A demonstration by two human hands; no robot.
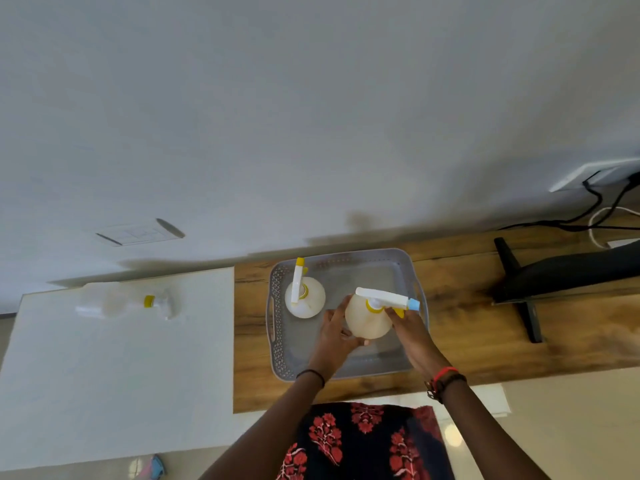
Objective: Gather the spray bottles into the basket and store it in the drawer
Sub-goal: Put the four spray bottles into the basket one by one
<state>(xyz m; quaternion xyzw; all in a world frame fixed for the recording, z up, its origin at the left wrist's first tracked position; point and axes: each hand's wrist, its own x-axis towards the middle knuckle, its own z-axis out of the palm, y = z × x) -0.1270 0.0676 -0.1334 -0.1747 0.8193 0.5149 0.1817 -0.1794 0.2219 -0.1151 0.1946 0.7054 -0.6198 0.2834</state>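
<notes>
Place: a room in a home or small office is showing here; which of the two cannot be told.
Desk: a wood-grain desktop is running along a plain white wall.
Screen: a dark monitor on its stand is sitting at the right.
Power: cables are trailing from a wall socket.
Wall: a switch plate is sitting above a white cabinet top.

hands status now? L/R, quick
Left hand: closed around the body of the blue-nozzle spray bottle, over the basket.
Right hand: closed on the same bottle, fingers at its neck and trigger.
</notes>
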